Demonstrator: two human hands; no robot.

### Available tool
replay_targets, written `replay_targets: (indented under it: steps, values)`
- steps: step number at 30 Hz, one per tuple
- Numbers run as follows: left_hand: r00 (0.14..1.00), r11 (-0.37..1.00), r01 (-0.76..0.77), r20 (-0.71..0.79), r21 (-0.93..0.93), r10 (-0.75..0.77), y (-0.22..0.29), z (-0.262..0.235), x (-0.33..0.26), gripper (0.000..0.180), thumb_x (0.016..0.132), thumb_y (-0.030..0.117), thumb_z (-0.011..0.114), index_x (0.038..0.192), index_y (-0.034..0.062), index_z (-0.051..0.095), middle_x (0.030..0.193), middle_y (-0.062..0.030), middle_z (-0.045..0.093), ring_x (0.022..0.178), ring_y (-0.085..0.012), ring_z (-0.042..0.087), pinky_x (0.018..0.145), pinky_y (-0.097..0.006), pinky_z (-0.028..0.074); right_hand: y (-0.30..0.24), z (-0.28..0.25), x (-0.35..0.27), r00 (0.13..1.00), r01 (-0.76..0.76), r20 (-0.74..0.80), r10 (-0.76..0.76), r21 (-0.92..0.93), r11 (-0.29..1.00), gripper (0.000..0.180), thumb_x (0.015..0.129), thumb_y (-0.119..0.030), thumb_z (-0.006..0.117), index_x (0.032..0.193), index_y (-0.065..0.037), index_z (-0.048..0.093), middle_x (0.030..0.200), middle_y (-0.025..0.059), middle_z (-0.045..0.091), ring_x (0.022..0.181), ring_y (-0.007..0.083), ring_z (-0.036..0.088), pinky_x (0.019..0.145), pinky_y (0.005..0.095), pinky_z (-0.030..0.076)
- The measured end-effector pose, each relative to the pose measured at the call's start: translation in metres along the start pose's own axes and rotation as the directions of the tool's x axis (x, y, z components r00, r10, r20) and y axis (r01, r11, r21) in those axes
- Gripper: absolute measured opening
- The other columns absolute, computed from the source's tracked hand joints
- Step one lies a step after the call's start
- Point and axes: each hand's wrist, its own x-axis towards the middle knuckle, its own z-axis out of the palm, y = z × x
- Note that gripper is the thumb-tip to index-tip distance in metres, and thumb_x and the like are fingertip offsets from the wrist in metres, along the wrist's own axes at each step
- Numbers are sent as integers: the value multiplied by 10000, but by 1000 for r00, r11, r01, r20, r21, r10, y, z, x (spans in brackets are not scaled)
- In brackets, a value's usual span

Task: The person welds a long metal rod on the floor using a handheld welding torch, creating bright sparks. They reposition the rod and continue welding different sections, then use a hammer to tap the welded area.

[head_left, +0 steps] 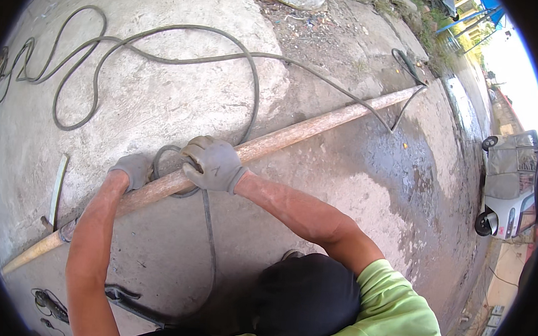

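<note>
In the head view, a long, worn pole lies aslant across the concrete ground, from its lower-left edge up toward the weedy margin at upper right. The gloved left hand is at the pole's far side; its fingertips are hidden, so one cannot tell what it pinches. The gloved right hand sits over the pole just beside it, fingers curled inward; whether they close on wood or cable cannot be told. A dark cable loops about the pole between the hands, trails downward, and sprawls in wide curls toward the ground's left edge. A pale curved strip lies near the pole's lower-left end.
</note>
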Motion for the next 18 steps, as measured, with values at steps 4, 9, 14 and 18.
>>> replay_targets:
  steps: [4,9,14,18]
  values:
    - [998,999,-33,50,7,32,10,-6,-2,296,861,237,760,1116,114,848,1117,-246,804,1082,-447,768,924,-490,618,5,-4,-11,999,-6,-42,6,4,1000,283,898,-271,767,1118,-92,765,1084,113,749,995,337,735,849,465,599]
    - [999,991,30,26,130,-34,10,1,7,273,898,278,745,1115,156,857,1120,-221,811,1077,-436,772,941,-500,616,6,-7,-13,999,-2,-45,2,1,1000,296,897,-269,761,1136,-95,763,1104,118,749,1000,338,738,864,471,598]
    - [995,995,94,-22,29,-93,16,-16,-25,334,920,389,775,1099,119,860,1147,-191,816,1109,-409,772,959,-504,604,-2,9,3,999,0,-32,0,-1,1000,261,906,-265,757,1102,-93,763,1084,117,758,996,335,741,860,466,602]
    - [960,974,196,-178,-113,-214,12,-24,-30,348,988,419,698,1131,125,814,1159,-166,809,1083,-383,768,936,-514,598,-2,-4,-2,999,-40,9,41,-77,996,272,909,-217,771,1153,-97,789,1114,120,770,1029,334,748,875,460,610]
